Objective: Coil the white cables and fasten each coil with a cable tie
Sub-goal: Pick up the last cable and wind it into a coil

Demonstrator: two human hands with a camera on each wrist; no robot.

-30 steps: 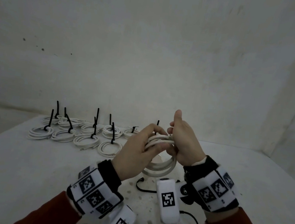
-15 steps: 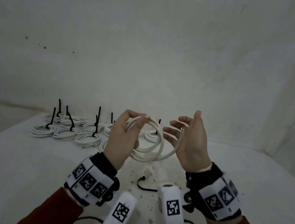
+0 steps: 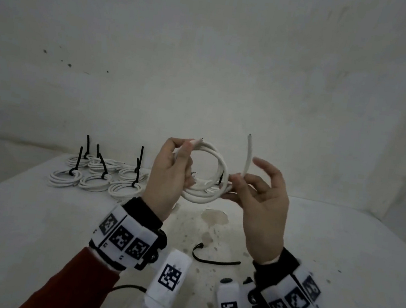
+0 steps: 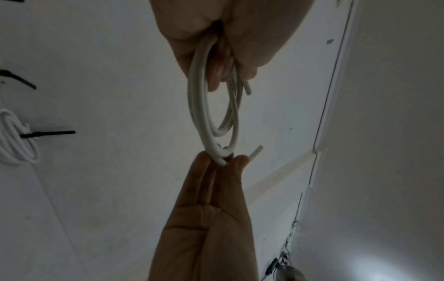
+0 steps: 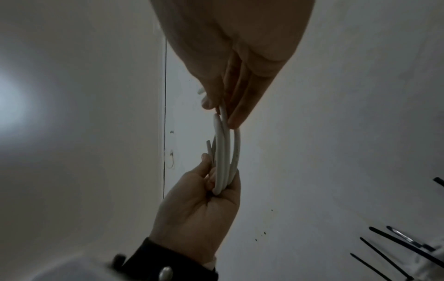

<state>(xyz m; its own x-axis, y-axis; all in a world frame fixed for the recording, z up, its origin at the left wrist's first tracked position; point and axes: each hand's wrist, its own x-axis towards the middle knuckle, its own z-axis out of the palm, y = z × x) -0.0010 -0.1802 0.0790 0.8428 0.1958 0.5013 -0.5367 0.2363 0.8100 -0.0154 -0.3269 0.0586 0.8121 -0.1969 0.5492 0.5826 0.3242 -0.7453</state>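
A white cable coil [image 3: 201, 198] of a few loops hangs in the air above the table. My left hand [image 3: 181, 148] grips its upper left side with curled fingers, and one cable end pokes out above that hand. My right hand [image 3: 237, 188] pinches the coil's right side between thumb and fingertips. The other cable end [image 3: 248, 154] sticks straight up beside it. The left wrist view shows the coil [image 4: 199, 114] edge-on between my left hand [image 4: 216, 62] and right hand [image 4: 223, 161]. In the right wrist view my right hand [image 5: 223, 112] and left hand [image 5: 216, 182] hold the coil [image 5: 223, 152].
A loose black cable tie [image 3: 212, 259] lies on the stained white table [image 3: 33, 235] below my hands. Several tied coils [image 3: 96, 179] with upright black tie tails sit at the back left. A plain wall stands close behind. Black tie tails [image 5: 396, 247] show at the lower right.
My hands have risen and drawn apart, stretching the coil into an open ring. The right hand moved from open beside the coil to pinching its right side, with the free end now pointing up.
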